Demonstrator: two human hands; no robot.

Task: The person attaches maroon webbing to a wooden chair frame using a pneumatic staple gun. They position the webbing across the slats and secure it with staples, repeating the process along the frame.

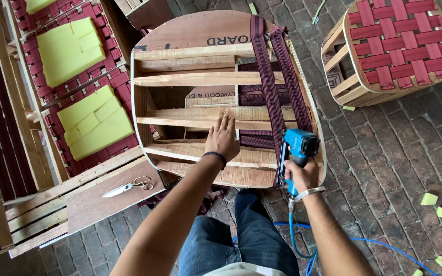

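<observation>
**Staple gun at the strap end, other hand flat on the frame**

The right hand [303,176] grips a blue staple gun [299,153], fingers wrapped shut around its handle. The tool's head sits against the near end of a dark maroon strap [272,102] where it crosses the near rim of a rounded wooden frame [205,120]. A blue hose [295,235] runs from the bottom of the gun down past the person's jeans and across the brick floor [384,153].

The left hand [223,139] lies palm down on one of the frame's wooden slats [180,118], fingers spread and straight, holding nothing. It rests just left of the straps. Two maroon straps run side by side from the far edge of the frame toward the near edge, over the slats.

To the left, a pair of scissors [129,186] lies on a wooden panel [103,197], well apart from both hands. Beyond it, yellow-green foam pieces [70,48] sit on red webbing in a long frame. At upper right stands a round wooden stool frame [390,48] topped with woven red straps. Foam scraps [428,199] dot the bricks at right.
</observation>
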